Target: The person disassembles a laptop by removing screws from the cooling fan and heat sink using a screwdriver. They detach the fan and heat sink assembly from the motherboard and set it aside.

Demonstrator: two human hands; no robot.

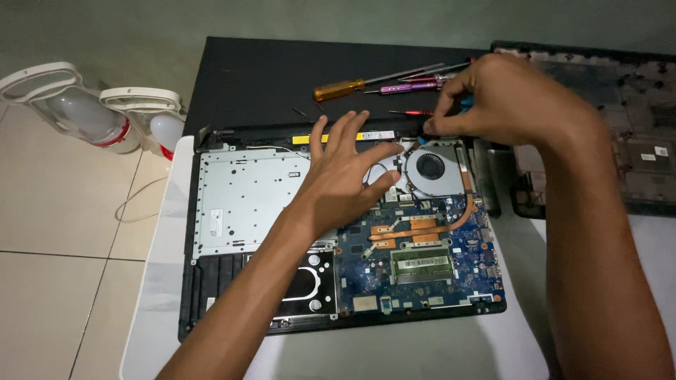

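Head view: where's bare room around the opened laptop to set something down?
Free: the dark lid left of the screwdrivers; the white surface below the laptop's front edge, between the forearms. Crowded: the fan corner, where the left hand and right hand work; the removed cover fills the right.

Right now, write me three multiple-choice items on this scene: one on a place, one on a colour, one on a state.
1. Where does the cooling fan sit in the opened laptop?
A. upper right B. lower left C. centre left

2. What colour is the handle of the biggest screwdriver?
A. green B. amber C. white

3. How is the left hand?
A. clenched in a fist B. fingers spread over the laptop C. gripping a screwdriver

Answers: 1 A, the fan lies beside the right hand near the hinge edge. 2 B, amber handle on the black mat. 3 B, fingers splayed, nothing held.
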